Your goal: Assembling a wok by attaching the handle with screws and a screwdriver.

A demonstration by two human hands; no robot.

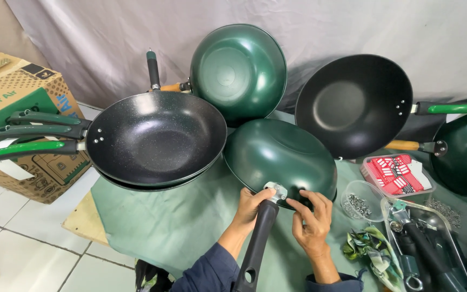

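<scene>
left hand (249, 208) gripping black handle (259, 238) at its metal bracket (275, 190), right hand (313, 219) pinching rim of upturned green wok (279, 154), on green-clothed table (179, 221), stacked pans (155, 138) just beside it

Low table (190, 227) under green cloth (152, 216) — stacked black woks (155, 138), upturned green wok (279, 154), clear bowl of screws (358, 203), red-and-white box (398, 173), clear tray (428, 238), patterned rag (371, 249).

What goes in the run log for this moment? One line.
left hand: grips black handle | right hand: on green wok rim | wok: upside down on green cloth
</scene>
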